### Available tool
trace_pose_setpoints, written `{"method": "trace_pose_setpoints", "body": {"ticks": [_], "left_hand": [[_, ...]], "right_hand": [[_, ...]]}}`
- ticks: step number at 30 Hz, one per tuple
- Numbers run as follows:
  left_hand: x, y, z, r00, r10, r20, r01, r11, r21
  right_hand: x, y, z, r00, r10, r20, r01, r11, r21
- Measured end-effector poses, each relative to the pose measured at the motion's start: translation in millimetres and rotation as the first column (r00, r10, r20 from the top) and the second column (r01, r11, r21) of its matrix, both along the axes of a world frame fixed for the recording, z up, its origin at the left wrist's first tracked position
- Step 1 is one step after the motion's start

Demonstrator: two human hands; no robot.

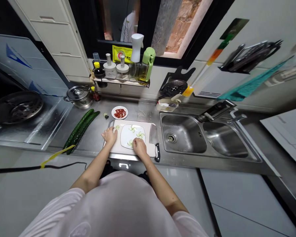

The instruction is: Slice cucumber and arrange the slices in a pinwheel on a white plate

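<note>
Cucumber slices: thin pale green pieces laid in small fan-like groups on a white plate — one group near the far edge, one right of centre, one at the near edge under the right hand.
Plate: white, roughly square with rounded corners, resting on the middle of the cutting board.
Right hand: at the near edge of the plate, fingers curled down and drawn together over the nearest slices; whether they pinch a slice I cannot tell.
Left hand: resting on the left part of the board, just beside the plate, fingers loosely bent and close together, holding nothing visible.
Cutting board: white, lying on the steel counter just left of the sink, with one loose slice near its far left corner.
Cleaver: flat on the right edge of the board, black handle pointing toward the person.
Whole cucumbers: two long dark ones side by side on the counter, left of the board.
Small dish: white, holding chopped red chilli — just beyond the board.
Sink: double steel basin to the right.
</note>
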State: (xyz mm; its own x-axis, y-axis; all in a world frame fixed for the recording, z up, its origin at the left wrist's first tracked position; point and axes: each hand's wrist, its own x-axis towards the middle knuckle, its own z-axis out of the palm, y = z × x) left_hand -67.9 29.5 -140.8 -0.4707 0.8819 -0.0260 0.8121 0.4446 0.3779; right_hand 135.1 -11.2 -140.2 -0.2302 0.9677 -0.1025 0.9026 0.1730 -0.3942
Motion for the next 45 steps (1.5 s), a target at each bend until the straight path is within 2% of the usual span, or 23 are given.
{"method": "trace_pose_setpoints", "body": {"ticks": [8,14,20,25,31,34,38,41,45], "left_hand": [[1.9,18.0,-14.2,0.999,-0.015,-0.051,0.015,1.000,0.006],[1.2,21.6,-16.0,1.000,-0.006,-0.027,0.006,1.000,0.005],[2.7,22.1,-13.7,0.999,0.039,0.032,-0.039,0.999,0.001],[4.0,24.4,-17.1,0.996,0.050,0.074,-0.055,0.996,0.069],[2.4,26.8,-18.2,0.967,0.054,0.250,-0.096,0.983,0.160],[0.5,28.9,-19.7,0.891,0.070,0.448,-0.174,0.965,0.195],[1.8,30.5,-15.1,0.662,-0.026,0.749,-0.268,0.925,0.268],[7.6,26.4,1.5,0.499,-0.130,0.857,-0.295,0.904,0.309],[18.8,15.3,35.5,0.370,-0.205,0.906,-0.295,0.899,0.324]], "right_hand": [[17.0,-3.9,3.5,0.991,-0.048,-0.123,0.057,0.996,0.069],[22.4,-4.6,4.4,0.989,-0.065,-0.129,0.074,0.995,0.062],[21.9,-3.3,1.7,0.983,-0.060,-0.172,0.071,0.996,0.061],[20.8,0.0,-1.5,0.965,-0.052,-0.258,0.084,0.990,0.116],[22.2,2.7,-8.5,0.938,-0.033,-0.344,0.097,0.980,0.171],[22.9,3.7,-9.4,0.930,-0.034,-0.367,0.103,0.980,0.171],[22.3,5.5,-5.7,0.921,-0.020,-0.389,0.099,0.978,0.186],[20.9,8.8,1.5,0.913,-0.005,-0.407,0.094,0.975,0.200],[17.6,18.4,20.3,0.889,0.023,-0.457,0.094,0.969,0.230]]}}
